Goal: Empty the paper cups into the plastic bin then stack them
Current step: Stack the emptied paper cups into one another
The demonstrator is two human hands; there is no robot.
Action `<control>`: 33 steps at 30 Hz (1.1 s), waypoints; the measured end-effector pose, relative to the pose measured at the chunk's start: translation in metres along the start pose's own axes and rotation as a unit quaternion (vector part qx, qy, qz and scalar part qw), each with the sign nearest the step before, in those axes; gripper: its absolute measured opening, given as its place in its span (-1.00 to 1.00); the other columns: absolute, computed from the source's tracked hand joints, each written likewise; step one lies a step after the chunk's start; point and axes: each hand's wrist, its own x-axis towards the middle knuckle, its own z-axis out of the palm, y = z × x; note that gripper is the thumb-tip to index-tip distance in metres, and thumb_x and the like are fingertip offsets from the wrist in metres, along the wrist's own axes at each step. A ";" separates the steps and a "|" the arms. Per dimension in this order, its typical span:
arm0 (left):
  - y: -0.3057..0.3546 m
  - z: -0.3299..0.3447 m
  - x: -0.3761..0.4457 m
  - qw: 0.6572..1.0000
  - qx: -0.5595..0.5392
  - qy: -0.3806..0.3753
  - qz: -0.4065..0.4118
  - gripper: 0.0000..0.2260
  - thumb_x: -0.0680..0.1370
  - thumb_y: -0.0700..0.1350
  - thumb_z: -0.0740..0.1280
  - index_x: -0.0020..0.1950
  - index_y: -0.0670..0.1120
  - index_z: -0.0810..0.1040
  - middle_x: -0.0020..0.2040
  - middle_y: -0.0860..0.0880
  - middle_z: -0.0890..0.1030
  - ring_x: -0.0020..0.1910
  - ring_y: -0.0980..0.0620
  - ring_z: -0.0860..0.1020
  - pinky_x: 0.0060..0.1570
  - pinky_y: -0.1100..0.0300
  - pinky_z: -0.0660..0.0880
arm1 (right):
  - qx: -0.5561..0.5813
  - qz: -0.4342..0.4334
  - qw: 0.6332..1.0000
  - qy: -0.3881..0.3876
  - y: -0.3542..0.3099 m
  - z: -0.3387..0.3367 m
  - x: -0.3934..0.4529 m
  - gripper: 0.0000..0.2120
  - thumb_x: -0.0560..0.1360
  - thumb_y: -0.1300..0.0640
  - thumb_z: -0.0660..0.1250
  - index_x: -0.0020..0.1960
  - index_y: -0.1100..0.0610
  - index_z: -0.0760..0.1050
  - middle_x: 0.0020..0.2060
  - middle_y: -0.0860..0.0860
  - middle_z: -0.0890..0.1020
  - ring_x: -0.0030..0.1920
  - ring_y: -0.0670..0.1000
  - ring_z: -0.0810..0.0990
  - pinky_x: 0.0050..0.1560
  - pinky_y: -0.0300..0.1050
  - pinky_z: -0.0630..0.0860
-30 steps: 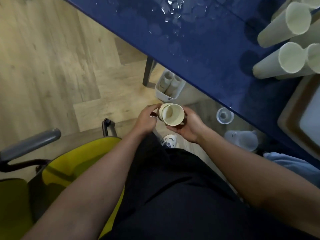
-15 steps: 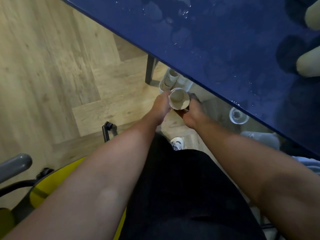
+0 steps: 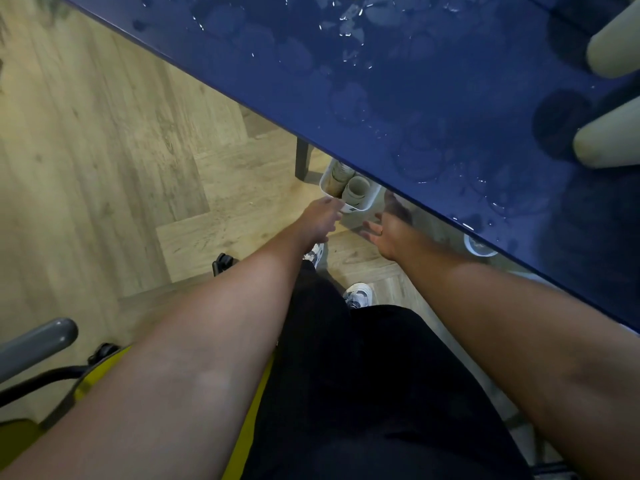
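Blue table (image 3: 398, 81): fills the upper right, surface wet with scattered drops and ring marks. Two pale paper cup stacks (image 3: 609, 140) lie on their sides at its far right edge, partly cut off by the frame.

Wood floor (image 3: 104, 150): runs along the left and under the table. A yellow chair seat (image 3: 86, 386) with a grey armrest (image 3: 34, 344) sits at lower left.

White plastic bin (image 3: 363, 204): stands on the floor just under the table's near edge, beside a dark table leg (image 3: 304, 161). Inside it are stacked paper cups (image 3: 356, 190), lying close together, mouths toward the camera.

Left hand (image 3: 322, 216): reaches down to the bin's near-left corner; fingertips touch or nearly touch the rim, cannot tell which. Fingers look loosely extended and hold nothing visible.

Right hand (image 3: 388, 230): palm partly up, fingers spread wide and empty, just beside the bin's right side, not touching the cups. A ring shows on one finger.

White shoes (image 3: 360, 294): on the floor between the forearms.
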 end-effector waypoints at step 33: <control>0.040 0.049 -0.230 0.956 0.097 0.030 0.275 -0.81 0.66 -0.16 0.26 0.24 -0.05 0.57 0.11 -0.06 0.67 -0.03 0.05 0.62 -0.17 0.33 0.47 | -0.291 -0.454 0.842 -0.032 -0.018 -0.125 -0.241 -0.89 0.56 0.16 0.38 0.03 0.00 0.64 -0.20 -0.07 0.68 -0.23 -0.10 0.64 -0.17 -0.25 0.55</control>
